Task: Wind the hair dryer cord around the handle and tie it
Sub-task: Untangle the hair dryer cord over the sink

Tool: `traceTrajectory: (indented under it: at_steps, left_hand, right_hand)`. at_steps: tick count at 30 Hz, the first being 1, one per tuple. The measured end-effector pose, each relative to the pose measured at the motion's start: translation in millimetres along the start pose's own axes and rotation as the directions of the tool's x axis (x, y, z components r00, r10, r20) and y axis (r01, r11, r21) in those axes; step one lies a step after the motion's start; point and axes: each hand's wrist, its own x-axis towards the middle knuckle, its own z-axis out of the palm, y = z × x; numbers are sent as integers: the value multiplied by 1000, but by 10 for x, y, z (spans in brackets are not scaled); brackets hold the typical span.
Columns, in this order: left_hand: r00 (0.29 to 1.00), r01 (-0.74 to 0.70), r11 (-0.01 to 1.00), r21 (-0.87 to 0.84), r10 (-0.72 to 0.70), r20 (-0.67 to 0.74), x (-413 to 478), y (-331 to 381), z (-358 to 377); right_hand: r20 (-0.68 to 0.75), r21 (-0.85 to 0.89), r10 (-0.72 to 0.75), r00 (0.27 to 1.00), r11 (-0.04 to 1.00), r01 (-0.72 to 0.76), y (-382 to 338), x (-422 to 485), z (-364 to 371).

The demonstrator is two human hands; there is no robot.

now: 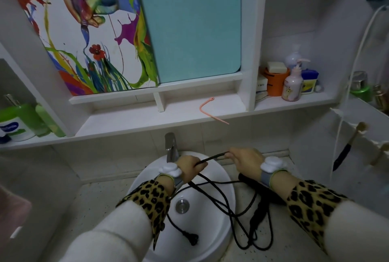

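Both hands hold a stretch of black cord (212,157) taut above the white sink (219,186). My left hand (188,166) grips it near the tap. My right hand (246,161) pinches it farther right. The black hair dryer (259,188) lies under my right forearm, mostly hidden, its handle end (257,216) pointing down. Loose loops of the cord (242,228) hang over the basin and counter. The plug (192,237) dangles inside the basin.
A chrome tap (171,146) stands behind the basin, the drain (182,206) below. A pink strip (207,108) lies on the shelf above. Bottles (292,87) crowd the right shelf, green containers (25,120) the left. A dark-tipped brush (345,150) hangs at right.
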Motion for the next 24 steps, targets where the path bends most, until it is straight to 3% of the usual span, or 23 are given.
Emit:
traceTrajectory:
  at_steps: [2, 5, 9, 11, 13, 15, 17, 21, 24]
  left_hand:
    - [1000, 7, 994, -106, -9, -20, -79, -19, -4]
    - [998, -57, 996, -61, 56, -20, -85, 174, 32]
    - [984, -175, 983, 63, 171, 59, -9, 446, 103]
    - [976, -214, 976, 43, 211, 59, 10, 506, 97]
    - [977, -208, 977, -49, 210, 48, 20, 480, 56]
    - [986, -151, 981, -121, 158, 54, 25, 381, 17]
    - [994, -97, 983, -155, 105, 44, -8, 262, 7]
    - [996, -72, 994, -86, 75, 38, -47, 257, 49]
    - [993, -104, 995, 4, 104, 59, 15, 452, 105]
  right_hand:
    - [37, -1, 126, 991, 992, -126, 333, -64, -48]
    - [151, -79, 198, 969, 979, -188, 487, -110, 5]
    - [217, 44, -43, 975, 998, 34, -9, -54, 5]
    - [239, -22, -181, 954, 981, 192, -161, -40, -32]
    - [223, -161, -186, 957, 961, 224, -86, -18, -139]
    - [207, -257, -90, 974, 956, 143, 192, -19, -279]
    - [149, -225, 26, 989, 974, 8, 530, -89, -409]
    - [154, -209, 248, 956, 954, -214, 827, -170, -463]
    - [159, -89, 127, 979, 989, -114, 445, -77, -419]
